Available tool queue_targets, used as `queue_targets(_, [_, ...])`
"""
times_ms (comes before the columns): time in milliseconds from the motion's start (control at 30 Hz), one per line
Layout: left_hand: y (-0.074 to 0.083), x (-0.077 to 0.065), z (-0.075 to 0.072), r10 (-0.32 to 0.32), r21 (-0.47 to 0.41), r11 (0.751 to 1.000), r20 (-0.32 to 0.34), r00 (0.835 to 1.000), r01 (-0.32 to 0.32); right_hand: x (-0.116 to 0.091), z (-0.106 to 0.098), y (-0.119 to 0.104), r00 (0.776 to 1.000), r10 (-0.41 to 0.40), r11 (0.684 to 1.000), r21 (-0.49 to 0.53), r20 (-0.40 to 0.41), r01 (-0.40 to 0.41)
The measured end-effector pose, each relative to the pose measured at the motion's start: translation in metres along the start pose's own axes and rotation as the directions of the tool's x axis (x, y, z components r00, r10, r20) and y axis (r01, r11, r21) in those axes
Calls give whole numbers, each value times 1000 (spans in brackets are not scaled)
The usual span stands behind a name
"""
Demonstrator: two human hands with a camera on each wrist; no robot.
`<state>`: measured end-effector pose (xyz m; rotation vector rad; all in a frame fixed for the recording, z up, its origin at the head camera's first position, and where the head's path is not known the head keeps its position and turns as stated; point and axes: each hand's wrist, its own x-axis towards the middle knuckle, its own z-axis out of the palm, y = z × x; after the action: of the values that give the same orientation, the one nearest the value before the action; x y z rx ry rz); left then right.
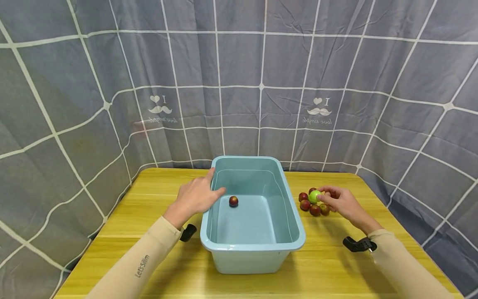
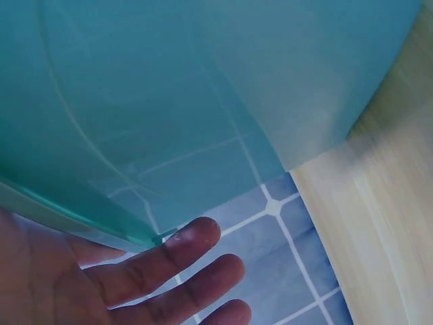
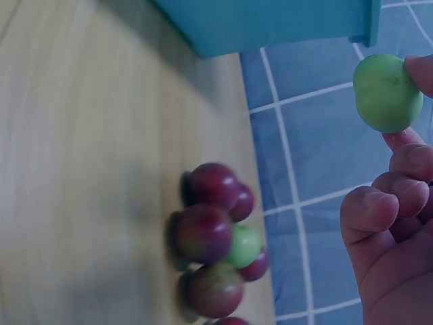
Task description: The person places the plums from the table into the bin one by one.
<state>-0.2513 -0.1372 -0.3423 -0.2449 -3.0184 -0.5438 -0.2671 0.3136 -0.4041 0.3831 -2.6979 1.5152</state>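
Observation:
My right hand (image 1: 341, 203) pinches a round green fruit (image 3: 385, 93) between thumb and fingertip, lifted above a cluster of dark red plums (image 1: 315, 210) on the table to the right of the basin. Another green fruit (image 3: 244, 245) lies among those plums in the right wrist view. At the left rim of the light blue plastic basin (image 1: 254, 247) rests my left hand (image 1: 196, 194), its thumb pointing over the inside and its fingers extended. In the left wrist view these fingers (image 2: 196, 291) look loosely straight beside the rim. One dark red plum (image 1: 233, 201) sits on the basin's floor.
The wooden table (image 1: 157, 195) carries the basin near its middle. A grey-blue curtain (image 1: 239, 104) with white grid lines hangs behind the table and along both sides. Black straps with devices (image 1: 357, 244) are worn at both wrists.

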Motion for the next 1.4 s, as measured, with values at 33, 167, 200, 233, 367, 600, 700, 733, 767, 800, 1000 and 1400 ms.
queue_targets(33, [0,0,1,-1,-2,1000,-4,1000,1,2,-1,-3,1000,-7,1000,5,5,7])
queue_targets(167, [-1,-1,2,-6,7,1000,-5,1000,6,8,-3,-16,999,-40,999,-28,-2,40])
queue_targets(200, [-1,-1,2,-8,9,1000,-4,1000,8,10,-4,-20,999,-49,998,-39,-7,48])
queue_targets(233, [-1,-1,2,-9,11,1000,-3,1000,9,11,-4,-24,998,-58,997,-42,-8,57])
queue_targets(367, [0,-2,3,-14,13,1000,-5,1000,14,17,-4,-37,996,-88,995,-56,-6,87])
queue_targets(600, [0,-2,4,-21,9,1000,4,1000,21,29,-4,-54,987,-160,985,-72,0,159])
queue_targets(700, [0,-2,4,-21,4,1000,6,1000,21,35,-4,-63,983,-181,981,-71,9,181])
queue_targets(733, [0,-1,4,-21,2,1000,7,1000,21,37,-4,-66,982,-186,980,-75,12,186])
queue_targets(767, [-1,-1,4,-21,0,1000,7,1000,21,39,-3,-69,982,-190,978,-82,15,190])
queue_targets(800, [0,-1,4,-21,-3,1000,8,1000,21,40,-3,-71,981,-194,977,-84,20,195])
queue_targets(1000, [0,-1,4,-23,-15,1000,0,1000,23,49,-2,-87,981,-187,977,-90,57,192])
queue_targets(1400, [1,0,4,-25,-38,999,-3,1000,25,75,3,-115,971,-220,965,-124,92,231])
